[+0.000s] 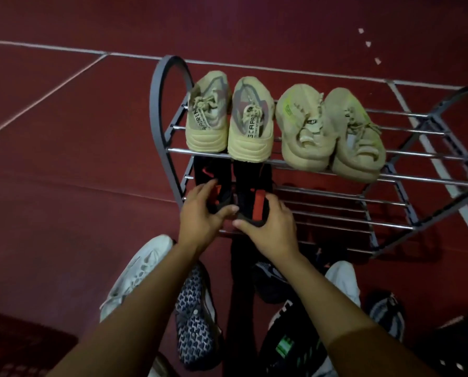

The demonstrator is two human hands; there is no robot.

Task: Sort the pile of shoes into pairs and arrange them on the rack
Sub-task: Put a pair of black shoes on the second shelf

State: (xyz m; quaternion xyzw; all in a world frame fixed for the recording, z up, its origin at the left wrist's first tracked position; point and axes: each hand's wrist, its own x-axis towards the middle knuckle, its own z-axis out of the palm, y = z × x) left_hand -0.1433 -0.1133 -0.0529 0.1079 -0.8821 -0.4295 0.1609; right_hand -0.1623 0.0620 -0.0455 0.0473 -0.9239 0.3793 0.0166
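Two black shoes with red marks are set side by side on the lower shelf of the rack [170, 151], hard against its left end. The left black shoe [209, 176] is held at the heel by the left hand [200, 213], fingers curled over the top and thumb reaching across toward the other one. The right black shoe [250, 183] is gripped at its heel by the right hand [271, 223], thumb underneath and fingers wrapped round the side. Both heels are sat right at the shelf's front edge.

To the right of that pair, the rest of the lower shelf's bars are left bare all the way to the right end frame.

On the top shelf, a tan pair [228, 118] is parked at the left end and a pale yellow pair [330, 131] just beside it, heels hanging slightly over the front bar. A short stretch of bar is left free at the right end.

On the red floor in front of the rack, the pile is spread out: a white shoe [134, 273], a patterned navy shoe [196, 322], and darker ones [281, 346] that can't be made out well.
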